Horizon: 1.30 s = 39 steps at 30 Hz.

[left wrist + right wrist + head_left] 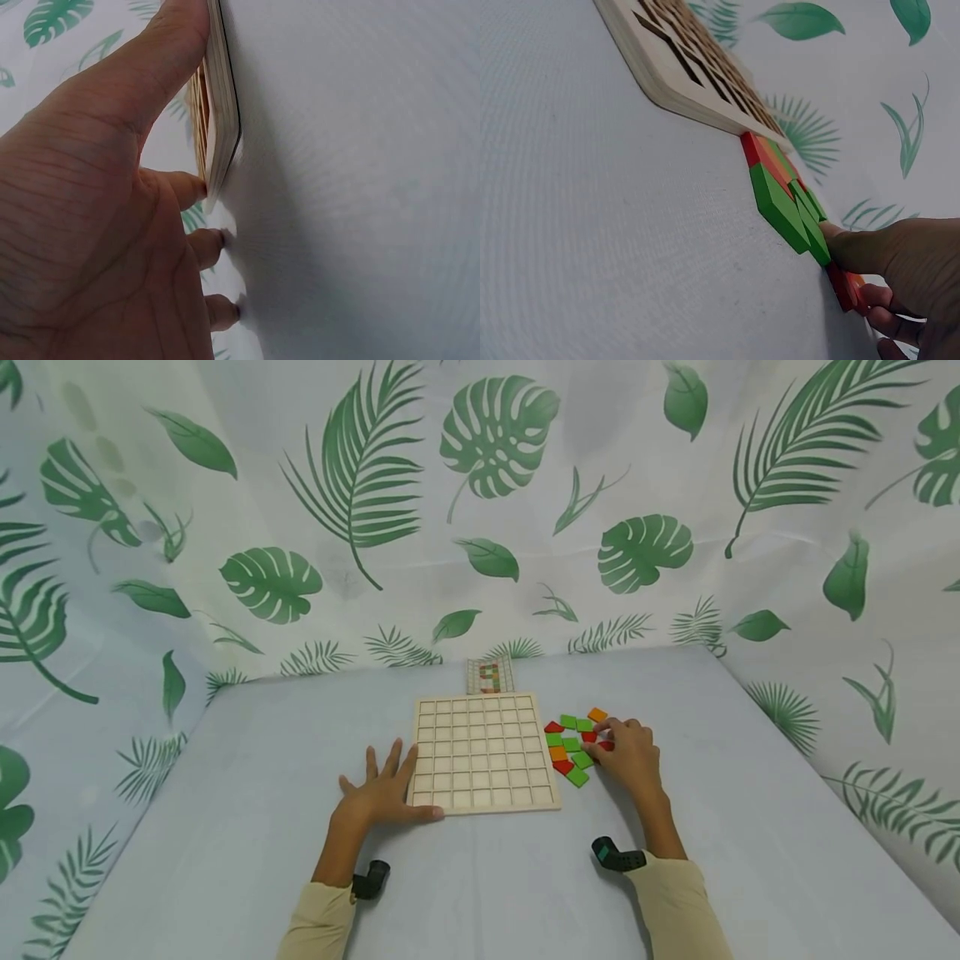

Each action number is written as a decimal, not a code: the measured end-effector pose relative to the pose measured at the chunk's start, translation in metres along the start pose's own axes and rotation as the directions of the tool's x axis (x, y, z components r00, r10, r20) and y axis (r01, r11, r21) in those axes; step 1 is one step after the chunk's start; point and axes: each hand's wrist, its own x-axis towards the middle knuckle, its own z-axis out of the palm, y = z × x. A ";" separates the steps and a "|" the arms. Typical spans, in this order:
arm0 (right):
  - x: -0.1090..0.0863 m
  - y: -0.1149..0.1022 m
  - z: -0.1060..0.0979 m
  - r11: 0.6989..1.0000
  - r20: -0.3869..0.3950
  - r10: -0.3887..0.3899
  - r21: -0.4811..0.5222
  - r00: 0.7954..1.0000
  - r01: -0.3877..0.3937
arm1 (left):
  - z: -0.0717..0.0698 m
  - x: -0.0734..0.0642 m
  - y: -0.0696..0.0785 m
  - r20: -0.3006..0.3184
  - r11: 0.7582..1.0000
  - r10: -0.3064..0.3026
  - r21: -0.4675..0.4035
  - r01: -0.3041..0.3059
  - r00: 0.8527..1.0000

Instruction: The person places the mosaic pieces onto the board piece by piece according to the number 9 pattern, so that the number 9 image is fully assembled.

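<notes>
A square wooden grid board [483, 752] lies flat, its compartments bare. My left hand [382, 797] rests at the board's near left corner, thumb at the front edge and forefinger along the left side; the other fingers are spread with their tips on the table. To the right of the board, my right hand [633, 756] pinches a red tile [588, 737] between thumb and fingertips, low among the loose tiles. In the right wrist view its thumb [855, 247] overlaps a green tile [810, 225]. Part of the red tiles is hidden by the fingers.
Several green tiles [577, 777], orange tiles [557, 753] and red tiles [553, 727] lie close along the board's right side. Behind the board stands a small pattern card [490, 677]. A leaf-print curtain [495, 560] borders the white table [480, 893] at the back and sides.
</notes>
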 end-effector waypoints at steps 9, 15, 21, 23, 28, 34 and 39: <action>0.004 -0.003 -0.001 0.999 0.021 0.035 0.014 0.999 -0.035 | 0.000 0.001 -0.001 0.002 1.000 -0.001 0.006 0.001 1.000; 0.004 -0.002 0.000 0.994 0.020 0.055 0.089 0.998 -0.056 | 0.004 0.004 -0.001 0.001 1.000 -0.006 0.012 0.006 1.000; 0.003 0.001 0.000 0.988 -0.016 0.048 0.145 0.999 -0.045 | 0.004 0.003 -0.001 -0.002 1.000 -0.010 0.017 0.010 1.000; 0.003 0.002 0.000 0.987 -0.031 0.039 0.156 0.999 -0.034 | 0.004 0.003 -0.001 -0.004 1.000 -0.010 0.014 0.010 1.000; 0.003 0.002 -0.002 0.981 -0.053 0.038 0.190 0.998 -0.028 | 0.003 0.002 0.001 -0.006 1.000 -0.016 -0.001 0.016 1.000; 0.003 0.002 -0.006 0.972 -0.136 -0.038 0.226 0.990 0.069 | 0.002 0.000 0.003 -0.006 1.000 -0.017 -0.001 0.017 1.000; 0.005 0.000 -0.006 0.955 -0.177 -0.133 0.240 0.975 0.174 | 0.002 0.001 0.003 0.000 1.000 -0.022 0.007 0.022 1.000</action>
